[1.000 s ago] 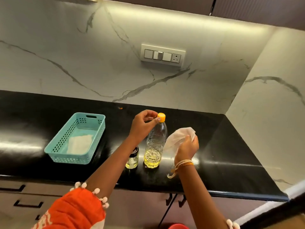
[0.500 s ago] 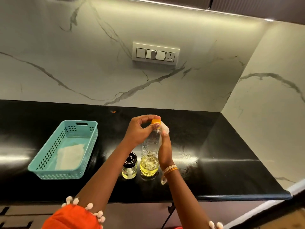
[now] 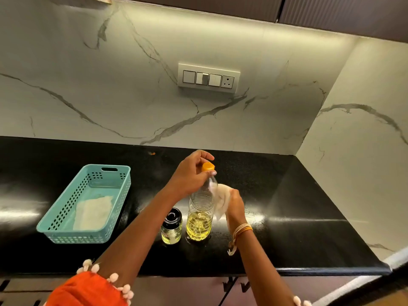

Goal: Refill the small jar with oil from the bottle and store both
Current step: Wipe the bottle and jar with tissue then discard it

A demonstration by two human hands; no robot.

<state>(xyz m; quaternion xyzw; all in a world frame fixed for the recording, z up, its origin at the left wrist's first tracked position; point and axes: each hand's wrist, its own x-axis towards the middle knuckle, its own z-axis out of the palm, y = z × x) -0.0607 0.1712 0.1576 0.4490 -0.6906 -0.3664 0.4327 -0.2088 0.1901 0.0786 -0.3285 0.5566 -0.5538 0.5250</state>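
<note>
A black glossy worktop (image 3: 309,217) runs along a white marble-veined wall (image 3: 88,74). At the left stands a teal perforated basket (image 3: 66,226) with a pale folded cloth (image 3: 92,214) lying flat inside. A switch panel (image 3: 208,78) is set in the far wall, under dark cabinets (image 3: 331,12).

Left hand (image 3: 189,175) fingers pinched high, right hand (image 3: 235,204) lower, closed grip, wrist bent

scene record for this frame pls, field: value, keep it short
surface: black countertop
bottle: upright, orange cap on, oil in lower part
left hand: fingers on cap
right hand: presses white cloth against bottle side
small jar: black lid on, left of bottle
basket: teal, white liner inside, left of jar
</note>
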